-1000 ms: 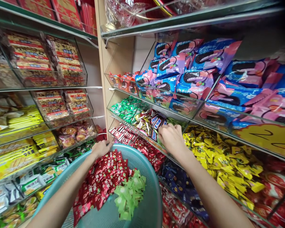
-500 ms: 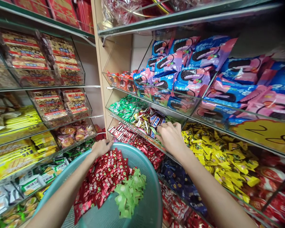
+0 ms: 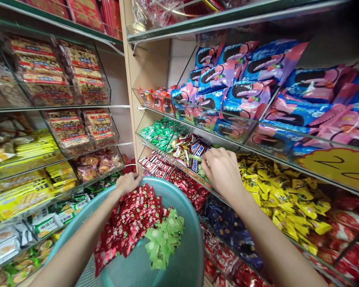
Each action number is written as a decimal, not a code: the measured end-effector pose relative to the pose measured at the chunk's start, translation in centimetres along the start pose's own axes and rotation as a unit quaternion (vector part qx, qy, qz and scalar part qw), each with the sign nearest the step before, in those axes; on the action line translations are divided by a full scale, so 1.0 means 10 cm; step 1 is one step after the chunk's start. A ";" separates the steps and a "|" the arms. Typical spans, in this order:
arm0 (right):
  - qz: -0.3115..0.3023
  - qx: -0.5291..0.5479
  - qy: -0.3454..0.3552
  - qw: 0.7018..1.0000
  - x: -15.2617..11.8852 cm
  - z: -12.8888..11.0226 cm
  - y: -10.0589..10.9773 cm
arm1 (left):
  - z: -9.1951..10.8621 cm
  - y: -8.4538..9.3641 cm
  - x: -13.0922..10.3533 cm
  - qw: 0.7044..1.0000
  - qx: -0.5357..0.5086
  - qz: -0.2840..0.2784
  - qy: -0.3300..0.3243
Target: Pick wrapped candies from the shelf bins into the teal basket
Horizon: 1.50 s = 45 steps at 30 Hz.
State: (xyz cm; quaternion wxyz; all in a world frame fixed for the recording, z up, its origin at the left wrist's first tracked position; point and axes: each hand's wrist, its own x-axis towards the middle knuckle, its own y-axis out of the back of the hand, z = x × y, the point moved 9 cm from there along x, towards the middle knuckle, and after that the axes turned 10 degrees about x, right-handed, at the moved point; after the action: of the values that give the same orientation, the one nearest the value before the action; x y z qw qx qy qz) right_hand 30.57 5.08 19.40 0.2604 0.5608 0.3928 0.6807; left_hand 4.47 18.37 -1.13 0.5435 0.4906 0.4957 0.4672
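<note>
My left hand (image 3: 128,182) is closed over the far rim of a round teal plastic basket (image 3: 193,223). Inside it lie a heap of red-wrapped candies (image 3: 131,221) and a smaller pile of light-green-wrapped candies (image 3: 165,239). At a glass-fronted shelf bin, my right hand (image 3: 223,169) has its fingers curled downward round green-wrapped candies (image 3: 202,172); the hand itself hides most of them. Just left of those fingers are Snickers bars (image 3: 197,149) and gold-and-brown wrapped candies (image 3: 181,149).
Yellow-wrapped candies (image 3: 284,195) fill the bin right of my forearm. Above it, a glass shelf holds blue-and-pink cookie packs (image 3: 248,93) and a yellow price sign (image 3: 338,167). Dark-blue-wrapped candies (image 3: 227,227) lie below. Packaged nut bars (image 3: 38,71) stand on the left shelves.
The view has shifted slightly, moving the shelves a little rightward in the picture. My right hand has stayed at the green candies, its fingers more curled. My left hand remains on the basket rim.
</note>
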 end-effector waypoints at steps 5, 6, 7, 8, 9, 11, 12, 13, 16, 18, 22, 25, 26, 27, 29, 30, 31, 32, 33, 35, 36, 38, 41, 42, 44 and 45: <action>-0.077 0.161 0.077 0.981 -0.29 -0.45 -0.05 | 0.03 0.00 0.00 1.000 0.012 0.000 -0.011; -0.106 0.182 0.098 0.973 -0.39 -0.56 -0.15 | 0.04 0.00 0.00 1.000 0.013 0.001 -0.010; -0.133 0.196 0.114 0.965 -0.49 -0.66 -0.28 | 0.03 -0.01 0.00 1.000 0.012 0.000 -0.008; -0.149 0.200 0.124 0.961 -0.58 -0.73 -0.41 | 0.03 -0.01 0.00 1.000 0.011 0.000 -0.006; -0.166 0.197 0.131 0.957 -0.66 -0.78 -0.55 | 0.03 -0.01 0.00 1.000 0.010 0.000 -0.005; -0.181 0.167 0.125 0.961 -0.80 -0.79 -0.82 | 0.02 -0.02 0.01 1.000 0.010 -0.001 -0.005; -0.186 0.148 0.120 0.964 -0.86 -0.77 -0.94 | 0.01 -0.03 0.01 1.000 0.010 -0.003 -0.005; -0.189 0.129 0.113 0.967 -0.90 -0.74 -1.04 | 0.01 -0.03 0.01 1.000 0.010 -0.005 -0.007; -0.193 0.091 0.099 0.972 -1.01 -0.67 -1.25 | 0.02 -0.04 0.01 1.000 0.006 -0.016 -0.011; -0.195 0.078 0.086 0.974 -1.07 -0.64 -1.34 | 0.02 -0.03 0.00 1.000 -0.004 -0.026 -0.006; -0.204 0.064 0.061 0.975 -1.13 -0.65 -1.43 | 0.02 0.00 -0.01 0.999 -0.021 -0.039 0.010; -0.212 0.067 0.059 0.973 -1.16 -0.69 -1.43 | 0.03 -0.01 0.01 0.999 -0.027 -0.041 0.014; -0.215 0.072 0.062 0.972 -1.18 -0.71 -1.43 | 0.03 -0.01 0.01 0.999 -0.027 -0.041 0.017; -0.221 0.079 0.069 0.970 -1.19 -0.73 -1.43 | 0.02 -0.02 0.02 0.999 -0.027 -0.041 0.021; -0.239 0.092 0.082 0.963 -1.24 -0.77 -1.44 | 0.01 -0.03 0.03 0.999 -0.024 -0.038 0.026; -0.247 0.096 0.085 0.960 -1.27 -0.79 -1.45 | 0.00 -0.03 0.03 0.999 -0.022 -0.037 0.026; -0.254 0.099 0.086 0.958 -1.30 -0.80 -1.46 | 0.00 -0.03 0.03 0.999 -0.021 -0.037 0.025; -0.257 0.100 0.086 0.957 -1.31 -0.80 -1.46 | 0.01 -0.03 0.03 0.999 -0.021 -0.037 0.023; -0.257 0.101 0.086 0.957 -1.32 -0.80 -1.46 | 0.01 -0.03 0.03 0.999 -0.021 -0.038 0.020; -0.250 0.107 0.091 0.958 -1.31 -0.81 -1.40 | 0.02 -0.03 0.03 0.999 -0.022 -0.038 0.018; -0.242 0.114 0.097 0.959 -1.28 -0.82 -1.34 | 0.02 -0.02 0.03 0.999 -0.023 -0.037 0.019; -0.216 0.132 0.108 0.961 -1.16 -0.82 -1.13 | 0.02 -0.03 0.03 0.999 -0.025 -0.036 0.024; -0.167 0.141 0.118 0.969 -0.86 -0.74 -0.69 | 0.02 -0.03 0.04 0.999 -0.025 -0.036 0.026; -0.158 0.140 0.112 0.971 -0.76 -0.67 -0.56 | 0.02 -0.03 0.04 0.999 -0.025 -0.036 0.026; -0.129 0.134 0.083 0.979 -0.55 -0.48 -0.31 | 0.02 -0.02 0.04 0.999 -0.028 -0.034 0.030; -0.114 0.130 0.070 0.983 -0.46 -0.38 -0.21 | 0.02 -0.01 0.03 0.998 -0.030 -0.033 0.032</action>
State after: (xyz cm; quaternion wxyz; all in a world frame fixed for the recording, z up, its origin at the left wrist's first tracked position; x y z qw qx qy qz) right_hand 27.77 1.61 14.88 0.2329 0.4926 0.5562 0.6275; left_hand 4.67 18.67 -1.24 0.5568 0.4423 0.5146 0.4792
